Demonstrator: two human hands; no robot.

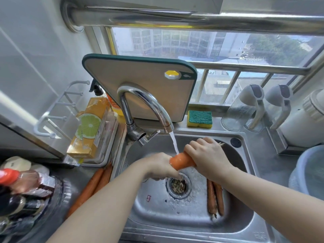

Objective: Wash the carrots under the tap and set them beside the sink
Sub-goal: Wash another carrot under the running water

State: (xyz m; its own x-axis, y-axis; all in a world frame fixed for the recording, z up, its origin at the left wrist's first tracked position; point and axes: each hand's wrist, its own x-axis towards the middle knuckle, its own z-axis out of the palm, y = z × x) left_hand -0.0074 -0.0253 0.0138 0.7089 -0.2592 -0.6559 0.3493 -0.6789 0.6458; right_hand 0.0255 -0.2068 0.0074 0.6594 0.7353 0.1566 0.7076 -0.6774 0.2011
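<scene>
I'm looking at a steel counter (270, 163) that is carrying a sink (245, 222). Two carrots (95, 182) are lying on it just left of the basin, near a tray (109, 149). Another pair (214, 197) is lying on the basin floor at right. A sponge (199, 118) and a board (140, 85) are sitting on the back ledge, with jugs (240, 111) and a basket (308, 165) standing at right.

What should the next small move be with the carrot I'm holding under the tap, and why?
Probably slide the right hand back along the carrot while turning it. The water stream lands only on the short bare stretch between that hand and the left hand; the rest is hidden under both hands, so likely unrinsed.
</scene>
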